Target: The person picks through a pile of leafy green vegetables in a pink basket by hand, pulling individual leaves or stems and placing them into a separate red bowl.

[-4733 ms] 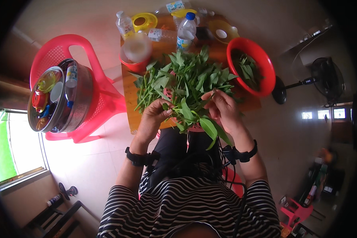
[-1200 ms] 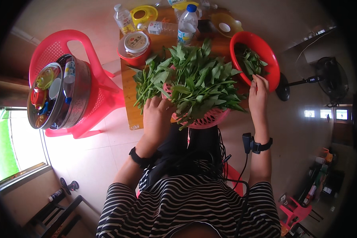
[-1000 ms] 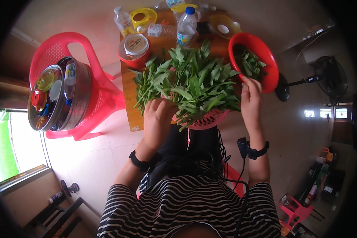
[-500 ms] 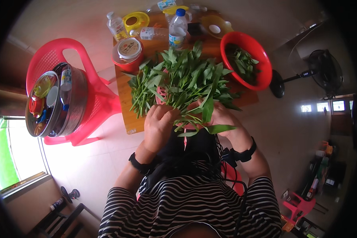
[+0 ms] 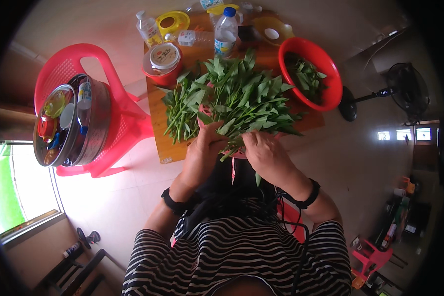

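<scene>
A large heap of leafy green stems, like water spinach (image 5: 241, 93), covers the near half of the wooden table (image 5: 162, 143). Part of a pink basket (image 5: 203, 116) shows beneath the leaves. At the near edge of the heap, my left hand (image 5: 201, 150) is closed, its fingertips partly hidden, on green stems. Close to its right, my right hand (image 5: 267, 154) has thumb and fingers pinched together on a stem, back of the hand up. Short stem ends and leaves lie between the two hands. A single leaf hangs below my right hand.
A red basin (image 5: 336, 81) with picked leaves stands at the table's right. Behind the heap are a blue-capped bottle (image 5: 225, 37), a red tub with a white-lidded container (image 5: 164, 56) and other bottles. A pink chair (image 5: 116, 98) holding metal pots stands left; a black fan (image 5: 404, 91) stands right.
My right hand has moved left and turned its back upward. The long leaves that lay across it no longer show there. My left hand has shifted slightly right and tilted upright.
</scene>
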Tool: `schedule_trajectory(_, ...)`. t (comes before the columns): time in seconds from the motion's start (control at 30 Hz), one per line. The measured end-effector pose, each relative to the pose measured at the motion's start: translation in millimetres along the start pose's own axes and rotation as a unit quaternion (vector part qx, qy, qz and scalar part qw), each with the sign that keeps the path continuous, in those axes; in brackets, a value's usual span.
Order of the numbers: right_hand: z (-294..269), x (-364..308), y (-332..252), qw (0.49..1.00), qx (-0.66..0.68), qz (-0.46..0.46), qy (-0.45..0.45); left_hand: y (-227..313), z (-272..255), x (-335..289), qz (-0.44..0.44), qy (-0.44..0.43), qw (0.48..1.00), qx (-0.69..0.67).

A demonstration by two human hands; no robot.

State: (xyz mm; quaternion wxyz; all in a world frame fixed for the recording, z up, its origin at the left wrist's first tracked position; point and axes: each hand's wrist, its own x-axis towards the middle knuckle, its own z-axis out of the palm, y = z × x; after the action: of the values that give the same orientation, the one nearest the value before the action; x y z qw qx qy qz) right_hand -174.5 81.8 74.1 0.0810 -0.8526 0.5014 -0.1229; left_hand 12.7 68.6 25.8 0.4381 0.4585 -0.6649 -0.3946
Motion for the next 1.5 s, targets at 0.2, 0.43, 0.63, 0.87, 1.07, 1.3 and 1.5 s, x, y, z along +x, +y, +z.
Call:
schedule_trajectory(0.2,34,9,17,0.945,0.243,0.171,0.140,15,-1,1,-0.096,-0.042,0.989,-0.104)
schedule_trajectory(0.43,-17,3,72,0.695,0.629,0.277,0.210,-32,-48,20,-0.087,0.210,0.973,-0.042)
schedule_trajectory(0.63,-12,-12,70,0.710,0.605,0.314,0.178,-108,-56,26,-0.148,0.030,0.957,0.246)
schedule_trajectory(0.87,-6,-20,65,0.727,0.585,0.317,0.170,-49,-23,35,0.082,0.130,0.914,0.375)
schedule_trajectory(1.07,3,-19,56,0.769,0.528,0.339,0.121,-29,47,78,0.025,0.037,0.909,0.414)
schedule_trajectory(1.3,9,-31,73,0.782,0.510,0.341,0.113,-41,60,86,0.032,0.066,0.923,0.378)
schedule_trajectory(1.5,20,-34,71,0.774,0.527,0.339,0.095,-19,57,84,0.092,0.151,0.938,0.297)
